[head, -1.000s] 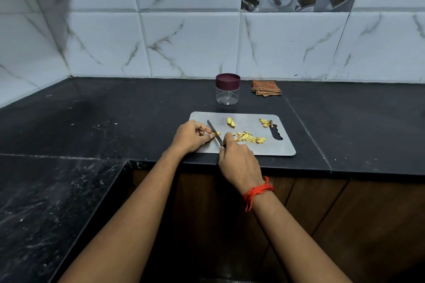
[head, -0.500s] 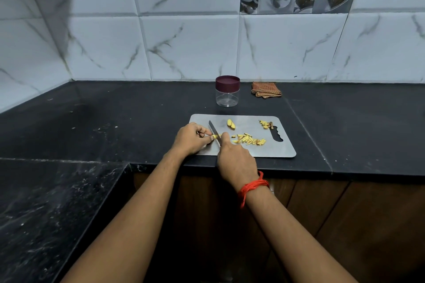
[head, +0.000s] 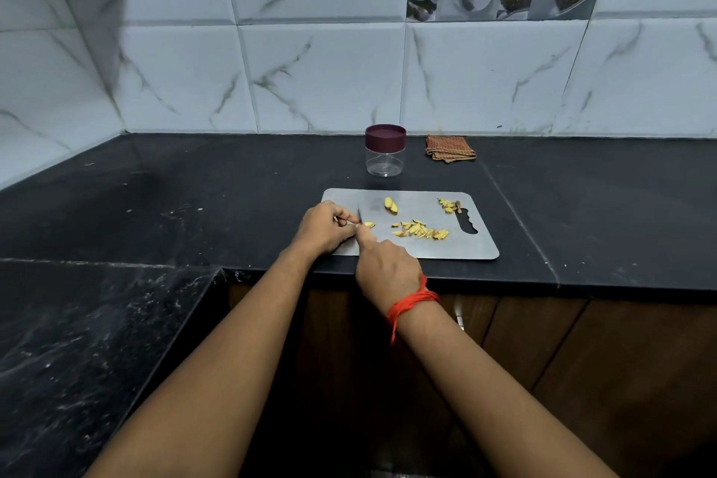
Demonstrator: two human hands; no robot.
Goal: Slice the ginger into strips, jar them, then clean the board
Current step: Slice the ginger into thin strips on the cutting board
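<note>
A steel cutting board [head: 465,244] lies near the counter's front edge. My left hand [head: 324,227] pinches a small ginger piece [head: 368,224] against the board's left part. My right hand [head: 386,268] grips a knife [head: 359,214]; its blade stands nearly upright right at that piece, mostly hidden by my fingers. A heap of cut yellow strips [head: 421,231] lies mid-board. An uncut ginger chunk [head: 390,205] sits further back, and some scraps [head: 448,205] lie by the board's handle slot. A clear jar [head: 385,151] with a maroon lid stands behind the board.
A folded brown checked cloth [head: 449,148] lies to the right of the jar by the tiled wall. The black counter [head: 194,206] stretches left and right. Another dark marble surface [head: 77,341] sits lower at the left. Wooden cabinet fronts are below the counter.
The knife blade has swung from slanting across the board to nearly upright at the ginger piece. My right hand has moved a little forward, closer to my left fingers.
</note>
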